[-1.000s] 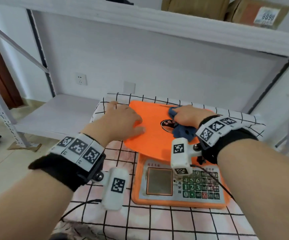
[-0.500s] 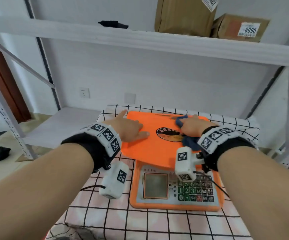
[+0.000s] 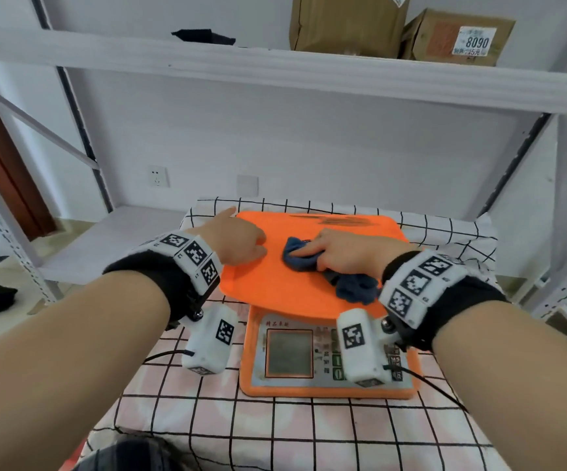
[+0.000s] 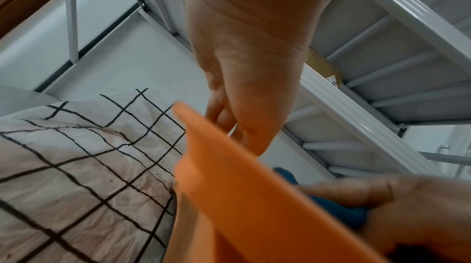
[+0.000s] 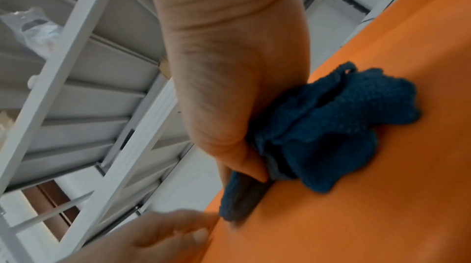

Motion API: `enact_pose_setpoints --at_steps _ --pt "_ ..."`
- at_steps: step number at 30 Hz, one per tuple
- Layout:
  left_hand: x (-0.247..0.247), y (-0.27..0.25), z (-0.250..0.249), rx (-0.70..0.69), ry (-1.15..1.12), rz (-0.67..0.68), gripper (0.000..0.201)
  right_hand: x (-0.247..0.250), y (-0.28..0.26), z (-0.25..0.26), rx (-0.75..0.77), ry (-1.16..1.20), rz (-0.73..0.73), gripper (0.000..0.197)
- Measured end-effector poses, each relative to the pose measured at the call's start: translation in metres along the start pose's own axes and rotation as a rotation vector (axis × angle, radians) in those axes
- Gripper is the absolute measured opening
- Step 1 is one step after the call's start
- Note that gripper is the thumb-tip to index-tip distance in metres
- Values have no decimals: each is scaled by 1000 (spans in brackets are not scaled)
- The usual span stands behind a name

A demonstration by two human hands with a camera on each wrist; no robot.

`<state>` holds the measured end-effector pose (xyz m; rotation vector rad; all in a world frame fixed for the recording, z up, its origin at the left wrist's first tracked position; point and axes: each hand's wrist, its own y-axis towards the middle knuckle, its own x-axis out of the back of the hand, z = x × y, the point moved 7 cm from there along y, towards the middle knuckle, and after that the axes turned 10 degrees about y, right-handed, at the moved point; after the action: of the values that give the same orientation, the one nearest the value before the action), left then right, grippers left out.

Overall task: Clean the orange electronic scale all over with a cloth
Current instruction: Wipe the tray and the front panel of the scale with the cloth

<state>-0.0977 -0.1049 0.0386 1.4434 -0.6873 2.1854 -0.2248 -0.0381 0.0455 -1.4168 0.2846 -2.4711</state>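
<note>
On the checked tablecloth (image 3: pixel 309 433) sits the orange scale (image 3: pixel 309 273); left hand (image 3: pixel 238 243), fingers flat, steadies its slick platter while right hand (image 3: pixel 346 254) clamps the soft blue cloth (image 3: pixel 297 258). Likely tippy, so brace the rim.

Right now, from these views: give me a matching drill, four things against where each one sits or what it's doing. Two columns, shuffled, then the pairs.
Things
1. left hand
2. right hand
3. blue cloth
4. cardboard boxes

Places or states
A. on the upper shelf
B. bunched on the orange tray of the scale
C. resting on the tray's left edge, holding nothing
D. curled round the cloth, pressing it down

Pairs: 1-C, 2-D, 3-B, 4-A
</note>
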Motion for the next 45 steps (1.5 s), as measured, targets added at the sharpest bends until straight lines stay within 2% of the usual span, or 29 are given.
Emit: enact_pose_setpoints --at_steps 4,8,10,11,14,17,21,24,27,30,33,36,38,40,41,45 --pt "-1 0 -4 3 10 -24 43 14 -12 -39 -93 115 -106 43" --pt "-7 1 -3 -14 11 -26 44 9 -16 -43 -227 -87 -160 22" --pt "-10 0 -3 -17 27 -23 44 -3 -13 -27 -220 -139 -178 16" --pt "-12 0 -4 -17 36 -25 43 -11 -11 -16 -188 -137 -176 16" --pt "-10 -4 -3 -3 71 -37 43 -38 -8 18 9 -145 -113 41" --pt "-3 -7 -3 -10 12 -59 38 -37 -18 21 68 -111 -96 50" --pt "7 -13 -13 10 -63 -153 32 -6 -35 -31 -50 81 -186 45" --pt "8 -23 -21 58 -87 -230 33 6 -47 -65 -240 -75 -336 40" --pt "4 -35 -16 144 -258 -361 34 3 -44 -52 -324 -214 -406 37" --pt "2 -46 -2 242 -368 -456 33 -2 -23 -28 -333 -173 -371 37" --pt "0 -51 8 266 -401 -482 32 -7 1 -7 -351 -140 -304 41" --pt "-3 -55 14 274 -400 -495 31 -18 19 24 -281 -119 -222 44" --pt "-4 -57 15 271 -401 -506 33 -30 25 45 -172 -103 -157 43" --pt "-6 -58 15 264 -420 -514 44 -41 24 60 -46 -91 -108 44" --pt "-6 -57 15 269 -435 -514 47 -45 21 62 5 -91 -98 45" --pt "0 -50 16 301 -483 -526 38 -48 0 43 104 -150 -99 48"
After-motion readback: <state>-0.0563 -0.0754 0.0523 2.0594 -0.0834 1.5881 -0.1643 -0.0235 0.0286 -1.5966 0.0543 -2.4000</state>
